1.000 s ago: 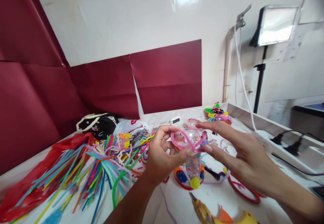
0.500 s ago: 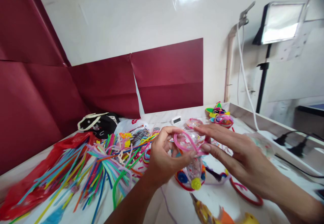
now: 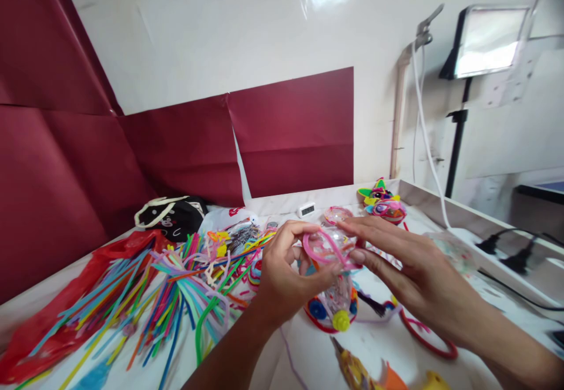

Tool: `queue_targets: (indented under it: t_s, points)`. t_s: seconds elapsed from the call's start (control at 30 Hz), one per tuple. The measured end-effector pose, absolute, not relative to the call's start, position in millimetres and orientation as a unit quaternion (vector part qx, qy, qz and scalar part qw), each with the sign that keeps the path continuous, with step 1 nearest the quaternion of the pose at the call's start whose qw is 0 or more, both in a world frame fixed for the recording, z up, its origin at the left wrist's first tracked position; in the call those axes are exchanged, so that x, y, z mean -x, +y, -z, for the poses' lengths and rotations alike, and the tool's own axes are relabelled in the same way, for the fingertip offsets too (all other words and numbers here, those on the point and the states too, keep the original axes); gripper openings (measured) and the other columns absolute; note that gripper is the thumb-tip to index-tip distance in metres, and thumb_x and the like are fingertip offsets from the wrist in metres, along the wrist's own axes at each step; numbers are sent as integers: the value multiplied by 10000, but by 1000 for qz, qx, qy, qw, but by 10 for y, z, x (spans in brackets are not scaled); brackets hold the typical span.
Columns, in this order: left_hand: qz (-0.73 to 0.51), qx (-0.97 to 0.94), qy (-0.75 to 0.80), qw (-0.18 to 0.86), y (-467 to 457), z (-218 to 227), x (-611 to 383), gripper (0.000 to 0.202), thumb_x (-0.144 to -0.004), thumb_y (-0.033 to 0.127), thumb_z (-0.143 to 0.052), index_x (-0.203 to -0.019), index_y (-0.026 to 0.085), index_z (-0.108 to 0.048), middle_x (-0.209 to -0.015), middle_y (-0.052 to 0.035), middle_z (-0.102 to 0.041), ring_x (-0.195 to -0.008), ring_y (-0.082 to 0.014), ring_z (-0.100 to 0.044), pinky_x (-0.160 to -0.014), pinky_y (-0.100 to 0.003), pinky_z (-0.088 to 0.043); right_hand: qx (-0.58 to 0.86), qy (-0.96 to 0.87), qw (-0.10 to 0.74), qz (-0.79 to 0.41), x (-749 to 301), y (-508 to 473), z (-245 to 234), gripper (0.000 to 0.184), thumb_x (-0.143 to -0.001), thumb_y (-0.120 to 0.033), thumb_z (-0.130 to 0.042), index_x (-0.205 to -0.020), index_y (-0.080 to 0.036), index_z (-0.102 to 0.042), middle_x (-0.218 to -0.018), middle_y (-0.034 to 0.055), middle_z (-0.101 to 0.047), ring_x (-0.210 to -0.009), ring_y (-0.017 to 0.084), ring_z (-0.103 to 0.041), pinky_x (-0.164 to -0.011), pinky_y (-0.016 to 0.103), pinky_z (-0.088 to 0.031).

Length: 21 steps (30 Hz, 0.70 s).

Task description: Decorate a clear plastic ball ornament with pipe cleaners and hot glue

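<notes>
A pink pipe cleaner (image 3: 332,243) bent into loops is held up between my two hands. My left hand (image 3: 293,272) pinches its left and lower side between thumb and fingers. On the other side, my right hand (image 3: 396,261) grips the right end with thumb and fingertips. Behind and below it stands a clear plastic piece (image 3: 339,290) trimmed with coloured pipe cleaners, blue discs and a yellow pompom-like knob (image 3: 341,320). Part of that piece is hidden by my hands. A red pipe-cleaner ring (image 3: 447,352) lies below my right forearm.
Bundles of coloured pipe cleaners (image 3: 176,290) spread over a red plastic bag (image 3: 83,284) at left. Pointed scissors or pliers (image 3: 350,363) with patterned handles lie in front. Decorated pieces (image 3: 383,202), a small white digital display (image 3: 305,209) and a black pouch (image 3: 171,219) stand at the back.
Almost nothing differs. Both hands keep hold of the pink pipe cleaner, with only a very slight shift of the fingers.
</notes>
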<state>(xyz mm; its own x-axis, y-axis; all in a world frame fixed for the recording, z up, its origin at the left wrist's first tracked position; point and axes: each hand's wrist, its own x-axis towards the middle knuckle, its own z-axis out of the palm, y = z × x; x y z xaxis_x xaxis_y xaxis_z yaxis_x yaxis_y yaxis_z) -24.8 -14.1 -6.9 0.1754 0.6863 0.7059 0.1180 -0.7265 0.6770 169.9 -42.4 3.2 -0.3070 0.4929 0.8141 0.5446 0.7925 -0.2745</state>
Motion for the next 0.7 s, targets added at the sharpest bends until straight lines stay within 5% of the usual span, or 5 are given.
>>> queue_targets:
  t_s: [0.37, 0.57, 0.7]
  points:
    - [-582, -743, 269, 193, -114, 76, 258, 438, -625, 207, -812, -1020, 201, -624, -973, -32, -583, -747, -111, -592, -519, -162, -495, 349, -790, 499, -70, -1678, -412, -51, 305, -939, -257, -550, -1240, -274, -595, -1246, 20, -644, -1189, 145, -564, -1020, 266, -425]
    - [-570, -755, 275, 172, -111, 77, 263, 453, -616, 166, -804, -1025, 204, -614, -982, -36, -586, -769, -124, -588, -498, -167, -461, 389, -717, 534, -224, -1596, -366, -128, 194, -851, -346, -656, -1016, -246, -673, -1012, 15, -693, -1010, 188, -632, -881, 313, -488]
    - [-565, -766, 270, 147, -102, 85, 251, 455, -615, 149, -799, -1020, 207, -599, -969, -24, -582, -627, -73, -517, -441, -166, -409, 394, -679, 544, -294, -1513, -286, -176, 191, -810, -333, -677, -939, -193, -665, -894, 33, -685, -835, 178, -636, -758, 316, -502]
